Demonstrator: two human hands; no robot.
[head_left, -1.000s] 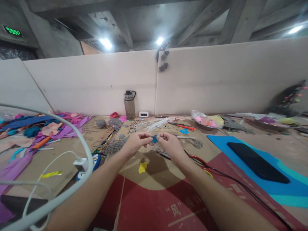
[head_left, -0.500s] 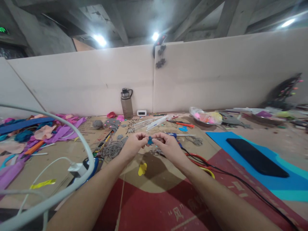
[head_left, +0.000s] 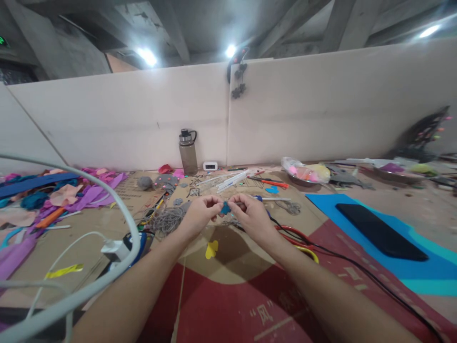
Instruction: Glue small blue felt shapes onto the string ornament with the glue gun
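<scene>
Between my two hands is a small blue flower-shaped cutout [head_left: 225,208], pinched at its edges above the cardboard. My left hand [head_left: 204,212] grips its left side between thumb and fingertips. On its right side, my right hand [head_left: 249,212] pinches it the same way; the fingers partly cover the piece. Below the hands, a yellow cutout [head_left: 212,249] lies on the cardboard [head_left: 228,271]. A tangle of grey cord [head_left: 167,220] rests just left of my left hand. Beyond my right hand lies a tool with a blue handle [head_left: 257,198].
A black phone [head_left: 380,231] lies on blue sheets [head_left: 328,202] at the right. Red and black cables [head_left: 298,237] run beside my right forearm. Coloured scraps [head_left: 67,195] and a white cable [head_left: 121,209] fill the left. A bottle [head_left: 188,155] stands by the partition.
The blue cutout has shifted slightly right and shows a little more of its shape between the fingers. Both hands keep their pinch, and the view has tilted a touch.
</scene>
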